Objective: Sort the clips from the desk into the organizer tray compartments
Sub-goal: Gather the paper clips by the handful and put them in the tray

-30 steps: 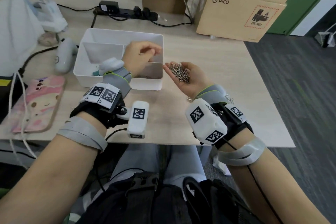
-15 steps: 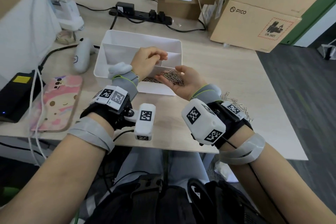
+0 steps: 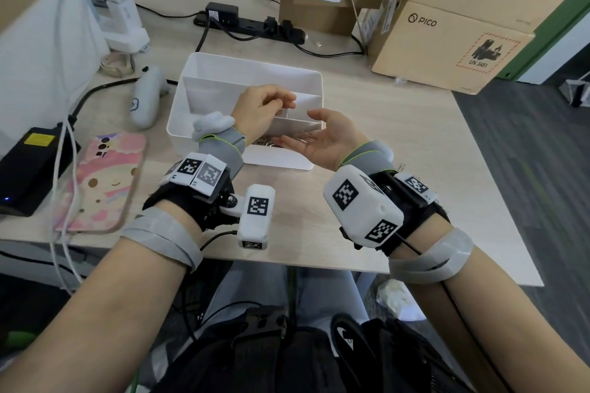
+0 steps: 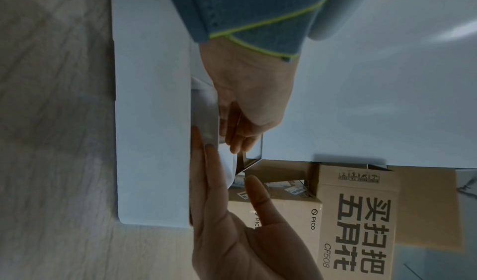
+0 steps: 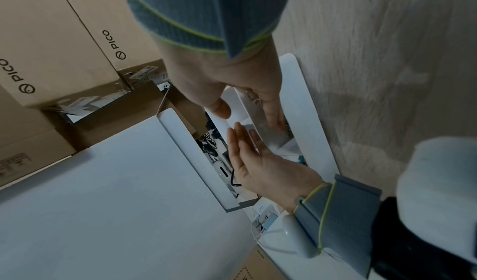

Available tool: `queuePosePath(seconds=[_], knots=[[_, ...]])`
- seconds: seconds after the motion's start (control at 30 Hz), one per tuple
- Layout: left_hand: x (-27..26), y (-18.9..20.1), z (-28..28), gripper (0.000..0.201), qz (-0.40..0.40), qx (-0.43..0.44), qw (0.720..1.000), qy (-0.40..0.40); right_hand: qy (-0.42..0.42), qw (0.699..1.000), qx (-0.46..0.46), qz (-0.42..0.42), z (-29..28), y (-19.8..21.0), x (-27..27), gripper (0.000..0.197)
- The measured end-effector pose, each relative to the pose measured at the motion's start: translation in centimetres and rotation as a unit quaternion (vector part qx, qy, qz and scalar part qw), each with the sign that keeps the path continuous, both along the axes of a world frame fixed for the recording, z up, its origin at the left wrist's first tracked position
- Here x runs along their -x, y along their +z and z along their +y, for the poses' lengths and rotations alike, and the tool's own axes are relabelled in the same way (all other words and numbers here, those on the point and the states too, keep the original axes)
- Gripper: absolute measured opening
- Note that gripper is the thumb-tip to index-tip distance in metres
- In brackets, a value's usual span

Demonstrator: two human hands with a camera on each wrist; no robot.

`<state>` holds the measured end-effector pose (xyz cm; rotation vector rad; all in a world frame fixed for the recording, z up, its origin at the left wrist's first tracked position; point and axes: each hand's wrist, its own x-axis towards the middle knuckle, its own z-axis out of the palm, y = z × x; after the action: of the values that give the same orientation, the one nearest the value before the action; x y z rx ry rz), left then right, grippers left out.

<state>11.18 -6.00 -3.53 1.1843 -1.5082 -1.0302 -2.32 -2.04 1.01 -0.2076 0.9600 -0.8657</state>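
The white organizer tray (image 3: 249, 59) stands mid-desk. My right hand (image 3: 325, 140) is tilted, palm up and fingers straight, over its front right compartment, with a few silver clips (image 3: 303, 137) lying on the fingers. More clips (image 3: 263, 141) lie in that compartment, partly hidden by my left wrist. My left hand (image 3: 265, 105) hovers over the tray just left of the right hand and holds nothing. In the right wrist view, the left hand (image 5: 258, 162) shows straight fingers and a clip (image 5: 254, 98) sits on the right hand (image 5: 232, 80). Loose clips (image 3: 401, 166) lie on the desk by my right wrist.
A pink-cased phone (image 3: 99, 182) and a black box (image 3: 28, 166) lie at the left. A grey controller (image 3: 145, 99) sits beside the tray. A power strip (image 3: 249, 24) runs behind it. Cardboard boxes (image 3: 447, 51) stand at the back right.
My right hand moved left from beside the tray to over its front right compartment and tipped; most of the clip pile left the palm. The left hand stayed over the tray.
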Motion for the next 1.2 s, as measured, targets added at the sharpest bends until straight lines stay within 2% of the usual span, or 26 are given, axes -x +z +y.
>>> queuePosePath(seconds=[0.17,0.33,0.53,0.73,0.8,0.9,1.03,1.13,1.2], knots=[[0.1,0.0,0.2,0.030,0.002,0.004,1.000,0.000,0.012,1.000,0.006,-0.018,-0.1,0.2,0.5,0.061],[0.2,0.0,0.5,0.029,-0.012,0.012,1.000,0.001,0.003,1.000,0.011,0.000,0.1,0.0,0.7,0.063],[0.7,0.5,1.2,0.031,-0.048,0.054,0.997,0.019,0.020,0.995,0.073,0.067,1.3,-0.2,1.9,0.036],[2.9,0.8,2.1,0.030,-0.075,0.084,0.994,-0.003,-0.076,0.972,0.110,0.191,2.5,-1.7,4.9,0.025],[4.3,0.8,2.5,0.031,-0.077,0.080,0.993,-0.031,-0.107,0.953,0.125,0.256,2.9,-2.3,6.4,0.020],[6.7,0.8,3.1,0.031,-0.081,0.062,0.992,-0.077,-0.144,0.906,0.145,0.370,3.5,-3.2,8.8,0.014],[9.4,0.0,3.6,0.033,-0.107,0.062,0.983,-0.138,-0.170,0.812,0.187,0.527,3.9,-4.8,12.0,0.017],[11.0,-0.6,3.8,0.032,-0.185,0.053,0.965,-0.177,-0.129,0.731,0.192,0.642,4.4,-5.7,14.0,0.022],[12.3,-1.4,3.9,0.035,-0.272,0.044,0.940,-0.200,-0.092,0.704,0.185,0.680,4.8,-6.1,15.0,0.031]])
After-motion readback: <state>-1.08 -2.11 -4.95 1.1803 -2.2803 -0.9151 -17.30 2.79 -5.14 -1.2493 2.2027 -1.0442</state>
